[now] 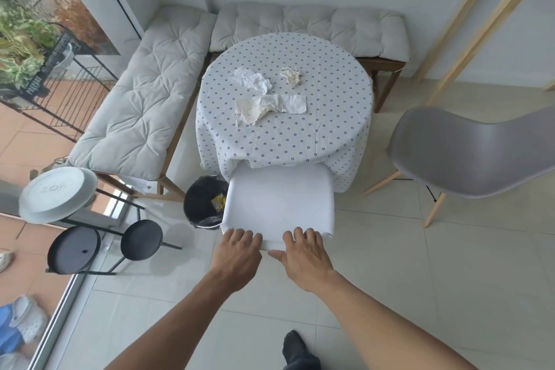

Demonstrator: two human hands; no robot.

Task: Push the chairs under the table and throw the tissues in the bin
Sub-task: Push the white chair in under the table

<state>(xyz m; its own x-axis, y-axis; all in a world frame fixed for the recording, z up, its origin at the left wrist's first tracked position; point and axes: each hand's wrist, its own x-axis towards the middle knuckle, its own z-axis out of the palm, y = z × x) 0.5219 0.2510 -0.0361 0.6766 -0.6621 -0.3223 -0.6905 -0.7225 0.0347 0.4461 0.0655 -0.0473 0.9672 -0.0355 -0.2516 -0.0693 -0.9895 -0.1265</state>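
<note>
A white chair point(279, 198) stands at the near side of the round table point(330, 135), its front tucked under the dotted tablecloth. My left hand point(238, 252) and my right hand point(303, 255) both rest on the chair's near edge, fingers curled over it. Three crumpled tissues lie on the table: one white point(250, 79), one stained point(290, 75), one long and stained point(270, 106). A grey chair point(468, 153) stands apart to the table's right. A black bin point(204, 201) with a dark liner sits on the floor left of the white chair.
Cushioned benches point(141, 105) line the wall behind and left of the table. A black plant stand point(102, 246) with a white dish is at the left by the glass door. Wooden shelf legs point(480, 18) lean at the right. My foot point(295, 345) shows below.
</note>
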